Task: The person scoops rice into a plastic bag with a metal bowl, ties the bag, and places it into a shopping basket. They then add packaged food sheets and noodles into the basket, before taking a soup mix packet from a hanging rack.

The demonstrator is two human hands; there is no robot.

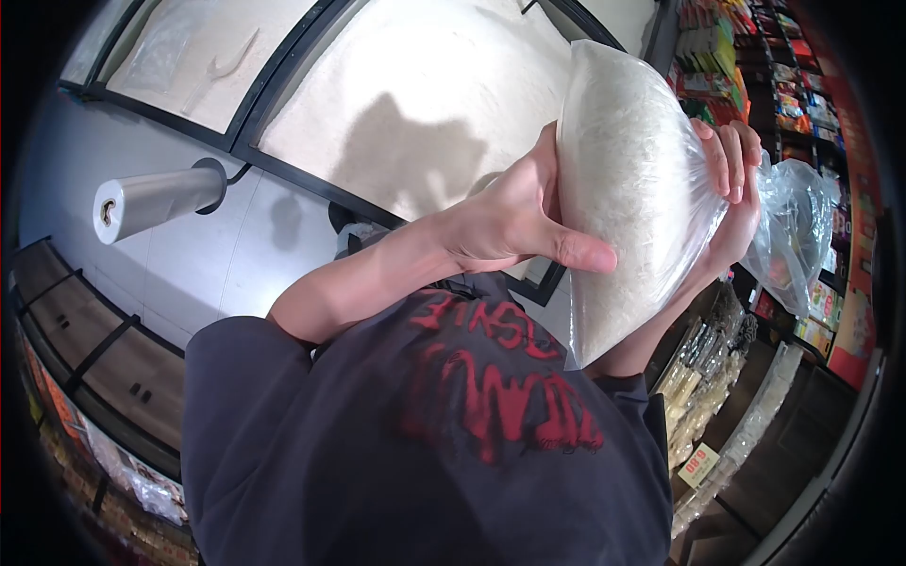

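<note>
A clear plastic bag full of white grains that look like rice (623, 189) is held up in front of my chest, tilted on its side. My left hand (538, 212) grips its rounded bottom, with the thumb pressed on the near side and the other fingers hidden behind it. Around the gathered neck my right hand (731, 179) is closed. The bag's loose, crumpled open end (793, 226) spreads out beyond my right hand.
A wide, dark-framed bin of white grains (425, 104) lies ahead. Left of it is a second bin (198, 66) with a scoop-like shape. A plastic bag roll (156, 203) juts from the bin's front. Packed goods on shelves (713, 66) and bagged noodle-like goods (703, 377) stand right.
</note>
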